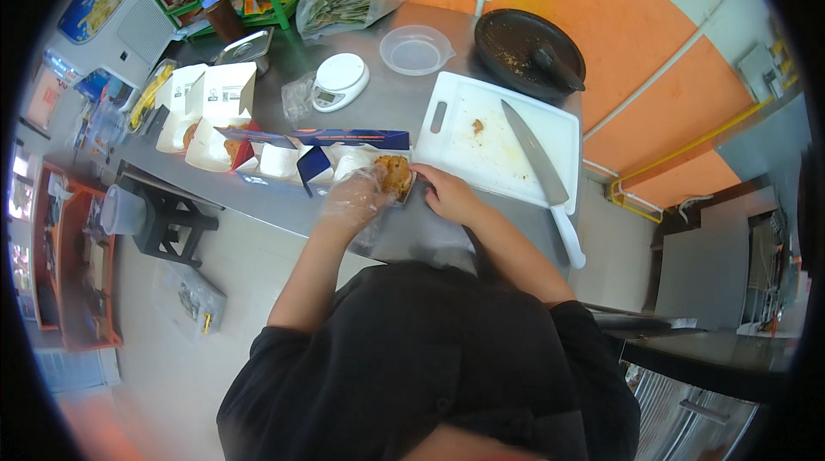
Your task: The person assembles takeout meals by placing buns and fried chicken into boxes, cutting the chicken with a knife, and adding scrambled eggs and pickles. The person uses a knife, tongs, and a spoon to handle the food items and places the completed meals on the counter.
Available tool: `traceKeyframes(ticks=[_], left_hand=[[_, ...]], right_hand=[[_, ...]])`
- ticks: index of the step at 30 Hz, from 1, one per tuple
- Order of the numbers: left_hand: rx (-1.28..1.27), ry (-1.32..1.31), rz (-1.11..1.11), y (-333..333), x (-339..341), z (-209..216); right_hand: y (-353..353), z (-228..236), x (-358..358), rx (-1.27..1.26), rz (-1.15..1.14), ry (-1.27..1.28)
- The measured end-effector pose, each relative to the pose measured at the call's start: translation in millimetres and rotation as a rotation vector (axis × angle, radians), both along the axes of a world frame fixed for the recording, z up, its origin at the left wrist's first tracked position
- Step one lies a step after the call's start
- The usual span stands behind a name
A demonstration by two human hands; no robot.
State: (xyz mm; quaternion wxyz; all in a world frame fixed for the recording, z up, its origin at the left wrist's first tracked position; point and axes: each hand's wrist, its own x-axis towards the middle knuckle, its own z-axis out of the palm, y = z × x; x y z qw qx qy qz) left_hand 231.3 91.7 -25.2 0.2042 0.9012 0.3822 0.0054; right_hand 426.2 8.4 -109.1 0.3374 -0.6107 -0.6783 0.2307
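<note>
My left hand (354, 201), in a clear plastic glove, grips a browned piece of fried chicken (396, 174) at the right end of a long open cardboard box (279, 181). White wrapped bundles (278, 161) fill the middle of that box, and its dark blue lid (361, 140) stands raised behind. Bare, my right hand (453, 197) has its fingertips closed on the box's right edge. Two smaller open boxes (225, 100) with browned food in them stand at the left. Part of the chicken is hidden under the gloved fingers.
Right of the box lie a white cutting board (473, 152) with crumbs and a large knife (537, 156). Behind are a dark stone mortar (516, 40), a plastic lid (416, 47), a white scale (342, 79) and a bag of green stalks (344, 6). A black stool (176, 220) stands left.
</note>
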Motion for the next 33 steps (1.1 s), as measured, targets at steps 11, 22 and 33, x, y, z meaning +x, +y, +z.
traceKeyframes(ticks=[11, 22, 33], left_hand=[[0.051, -0.237, 0.306, 45.2, -23.7, -41.3], [-0.176, -0.133, 0.329, 82.4, -27.8, -68.9], [-0.349, -0.828, -0.253, -3.8, 2.8, 31.8]], right_hand=[[-3.4, 3.0, -0.8, -0.010, 0.013, 0.008], [-3.0, 0.1, -2.4, -0.014, 0.004, -0.012], [-249.3, 120.2, 53.5, 0.503, -1.128, -0.617]])
